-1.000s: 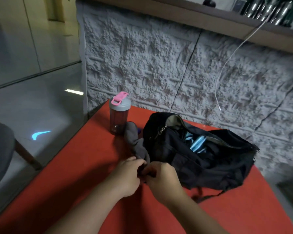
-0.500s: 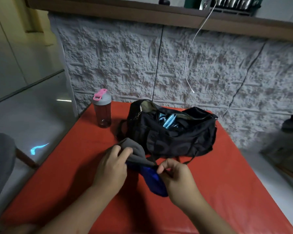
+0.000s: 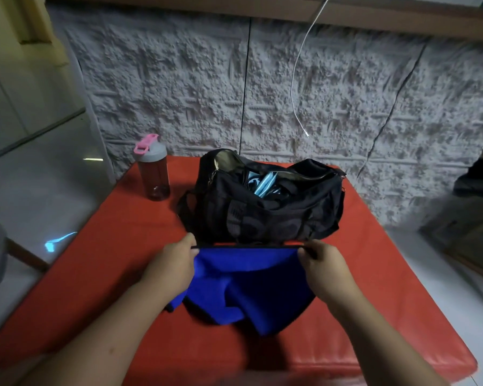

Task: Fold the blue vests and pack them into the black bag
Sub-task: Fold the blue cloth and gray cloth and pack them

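Observation:
A blue vest [image 3: 248,285] with dark trim hangs stretched between my hands above the red table [image 3: 109,260]. My left hand [image 3: 173,263] pinches its top edge at the left end, and my right hand [image 3: 321,263] pinches the same edge at the right end. The lower part of the vest droops in folds onto the table. Just behind it stands the black bag [image 3: 265,207], unzipped, with light blue items showing inside its opening.
A dark red bottle [image 3: 153,168] with a grey lid and pink cap stands at the table's back left. A rough grey wall rises behind the table, with a white cable [image 3: 299,79] hanging down it. Shiny floor lies to the left and right.
My hands have moved apart and lifted, spreading the blue vest out taut between them. The grey cloth seen earlier under my left hand is no longer visible.

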### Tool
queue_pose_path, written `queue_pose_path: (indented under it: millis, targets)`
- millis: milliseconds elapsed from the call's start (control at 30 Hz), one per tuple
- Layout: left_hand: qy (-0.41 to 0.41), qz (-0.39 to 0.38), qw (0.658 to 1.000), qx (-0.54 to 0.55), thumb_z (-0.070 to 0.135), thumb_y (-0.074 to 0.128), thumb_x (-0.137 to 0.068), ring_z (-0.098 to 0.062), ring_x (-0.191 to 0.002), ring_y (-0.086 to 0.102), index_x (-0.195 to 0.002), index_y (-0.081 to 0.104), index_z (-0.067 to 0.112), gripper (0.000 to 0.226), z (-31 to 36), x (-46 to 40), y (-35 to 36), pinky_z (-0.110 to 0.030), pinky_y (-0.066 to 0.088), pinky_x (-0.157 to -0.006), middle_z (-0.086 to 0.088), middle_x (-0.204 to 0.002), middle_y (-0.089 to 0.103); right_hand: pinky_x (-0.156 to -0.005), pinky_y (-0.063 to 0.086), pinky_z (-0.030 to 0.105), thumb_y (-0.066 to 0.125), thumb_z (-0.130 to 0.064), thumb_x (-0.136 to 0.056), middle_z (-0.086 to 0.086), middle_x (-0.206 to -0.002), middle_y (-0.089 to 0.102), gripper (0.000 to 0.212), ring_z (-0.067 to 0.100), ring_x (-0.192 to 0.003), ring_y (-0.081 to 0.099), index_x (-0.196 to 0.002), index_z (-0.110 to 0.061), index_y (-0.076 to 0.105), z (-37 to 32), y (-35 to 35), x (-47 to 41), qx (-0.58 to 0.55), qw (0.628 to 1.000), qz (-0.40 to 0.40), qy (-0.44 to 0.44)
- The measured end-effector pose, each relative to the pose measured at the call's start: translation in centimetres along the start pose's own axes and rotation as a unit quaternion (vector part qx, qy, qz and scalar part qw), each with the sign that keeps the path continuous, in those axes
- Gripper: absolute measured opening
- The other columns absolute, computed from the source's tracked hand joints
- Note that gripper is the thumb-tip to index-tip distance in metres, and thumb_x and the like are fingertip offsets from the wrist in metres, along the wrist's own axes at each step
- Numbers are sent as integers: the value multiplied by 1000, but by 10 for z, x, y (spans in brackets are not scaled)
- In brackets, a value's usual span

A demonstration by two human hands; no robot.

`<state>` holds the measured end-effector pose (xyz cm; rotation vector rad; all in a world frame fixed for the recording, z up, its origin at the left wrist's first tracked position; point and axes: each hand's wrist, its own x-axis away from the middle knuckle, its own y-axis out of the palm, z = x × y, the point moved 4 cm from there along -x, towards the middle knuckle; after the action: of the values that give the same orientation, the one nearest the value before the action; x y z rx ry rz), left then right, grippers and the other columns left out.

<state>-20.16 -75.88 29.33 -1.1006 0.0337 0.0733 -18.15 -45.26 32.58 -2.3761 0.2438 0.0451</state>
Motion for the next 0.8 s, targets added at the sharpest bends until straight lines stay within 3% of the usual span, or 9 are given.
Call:
queue_pose_path:
  millis: [67, 167, 233, 300, 400, 567, 667, 733, 800]
  targets:
    - [9, -33, 994, 100, 23, 54, -101, -28, -77, 61, -84, 52, 25, 18, 0, -7, -7, -41, 48, -73, -5, -76, 64, -55, 37, 29, 64, -15, -96, -7, -60, 56, 24, 14, -60, 48, -72, -13, 64, 15, 4, -10, -109, 992, 11, 59]
    - [-15, -130, 959, 253, 32, 67, -96, -13, -68, 62, -80, 67, 22, 18, -5, -7, -24, -34, 49, -65, -2, -72, 70, -63, 46, 34, 72, -18, -91, 4, -69, 69, 14, 18, -66, 58, -81, -7, 73, 35, 3, -26, -214, 968, 3, 132]
    - [-37, -206, 943, 259, 27, 80, -87, -9, -62, 61, -80, 73, 13, 16, -14, -3, -32, -25, 47, -59, -3, -68, 71, -68, 54, 41, 77, -25, -84, 9, -79, 76, 15, 21, -72, 64, -85, -10, 77, 47, 1, -34, -212, 965, -9, 156]
    - [-37, -223, 951, 209, 15, 86, -78, -10, -66, 62, -78, 75, 9, 13, -22, -5, -37, -23, 48, -62, -7, -73, 73, -71, 57, 44, 80, -31, -82, 6, -78, 76, 19, 23, -72, 68, -84, -12, 79, 53, -6, -40, -96, 986, 10, 138]
    - [-57, -117, 975, 182, 2, 82, -78, -12, -68, 64, -75, 77, 15, 14, -33, -19, -35, -23, 49, -64, -7, -74, 74, -72, 52, 39, 75, -23, -87, 6, -78, 75, 13, 28, -79, 69, -83, -11, 79, 54, -10, -47, 41, 994, 38, 96]
    - [-55, 101, 979, 169, 5, 73, -88, -19, -73, 69, -76, 69, 25, 24, -39, -35, -31, -27, 46, -65, 9, -75, 70, -81, 56, 46, 74, -12, -86, 9, -89, 77, 11, 30, -89, 71, -95, -14, 80, 59, -8, -51, -9, 993, 69, 94]
    - [-80, 151, 950, 262, 5, 67, -94, -25, -64, 71, -82, 68, 26, 24, -41, -41, -31, -31, 57, -55, 4, -85, 69, -74, 54, 41, 78, -24, -88, 8, -82, 77, 13, 27, -82, 71, -94, -14, 82, 52, -16, -50, -14, 991, 110, 70]
    - [-59, 169, 936, 304, 1, 64, -94, -22, -77, 72, -83, 68, 27, 28, -43, -44, -32, -39, 63, -69, 10, -84, 68, -67, 49, 39, 77, -28, -89, 12, -72, 73, 18, 28, -71, 67, -87, -10, 80, 46, -21, -50, -10, 988, 140, 62]
    - [-19, 180, 946, 267, 1, 63, -93, -17, -84, 69, -85, 67, 27, 27, -41, -44, -35, -39, 59, -81, 12, -83, 69, -54, 47, 32, 72, -25, -93, 14, -65, 69, 19, 21, -54, 62, -86, -8, 76, 43, -19, -51, -45, 987, 135, 74]
